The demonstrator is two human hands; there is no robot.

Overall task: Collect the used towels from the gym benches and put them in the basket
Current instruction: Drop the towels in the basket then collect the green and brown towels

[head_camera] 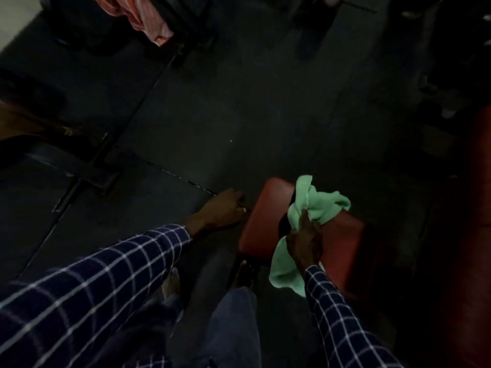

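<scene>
**A:** Risks from here?

**B:** The green towel (pixel 316 205) is gripped in a bunch by the right hand (pixel 305 243), with the fingers curled round its middle. Both ends are loose. The lower end hangs beside the sleeve, so it could be snagged on the corner of the red worktop (pixel 260 229). It could also be trodden on near the bare foot (pixel 170 285) if carried low. A slip is judged possible too, since only a fold is held.

**A:** Left hand?

**B:** The left hand (pixel 225 208) is seen just beside the worktop's left edge, fingers curled downward. Whether anything is held cannot be told (light very poor).

**A:** Other hazards?

**B:** No basket is seen, so a walk across the dark floor (pixel 239 115) is expected. A metal frame (pixel 87 168) lies low at the left and could be tripped over. A pink striped towel (pixel 148 19) is draped on dark equipment at the upper left, well apart, and could be missed.

**A:** Towel's look and place?

**B:** Mint green, soft and crumpled, with no stains made out. It is held above the worktop's near end. Whether any part touches the pad cannot be told.
</scene>
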